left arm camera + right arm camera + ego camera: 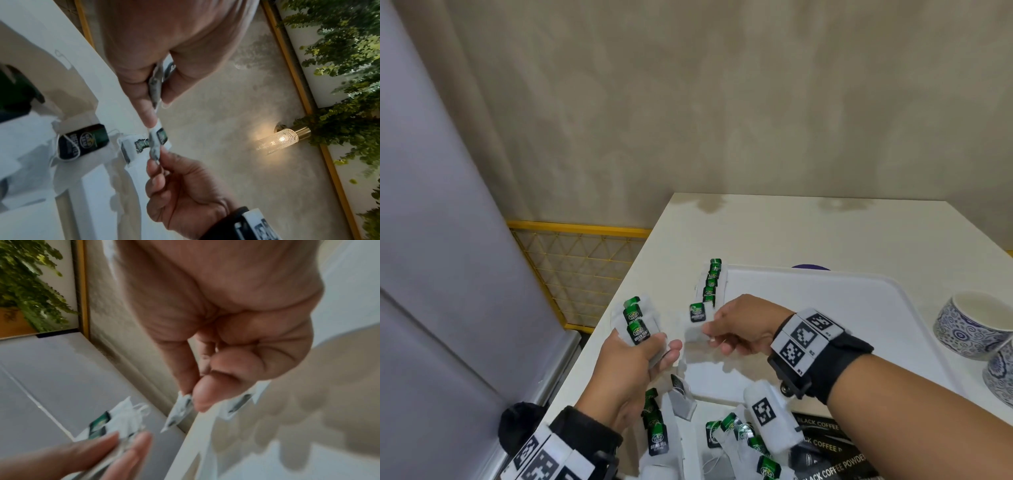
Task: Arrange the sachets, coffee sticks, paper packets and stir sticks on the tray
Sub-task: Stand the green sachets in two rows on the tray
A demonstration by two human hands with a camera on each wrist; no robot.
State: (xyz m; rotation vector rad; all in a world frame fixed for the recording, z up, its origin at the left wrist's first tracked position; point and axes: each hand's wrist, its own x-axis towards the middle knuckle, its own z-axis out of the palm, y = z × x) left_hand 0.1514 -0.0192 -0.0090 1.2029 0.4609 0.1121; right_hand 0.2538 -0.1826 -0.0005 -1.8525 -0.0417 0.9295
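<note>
White sachets [637, 322] fill left hand [630, 363]; right hand [739, 325] pinches 1 sachet [697, 320].

A white table [808, 236] stands against a mottled beige wall [722, 102], beside a yellow mesh rack [578, 267].

The right wrist view is blurred throughout; print on the sachet [180, 408] pinched there is unreadable. The black coffee sticks [828, 455] are cut off by the bottom edge of the head view. The two patterned cups [972, 325] run off its right edge. The purple object [810, 267] behind the tray [825, 294] is mostly hidden, possibly a lid.
</note>
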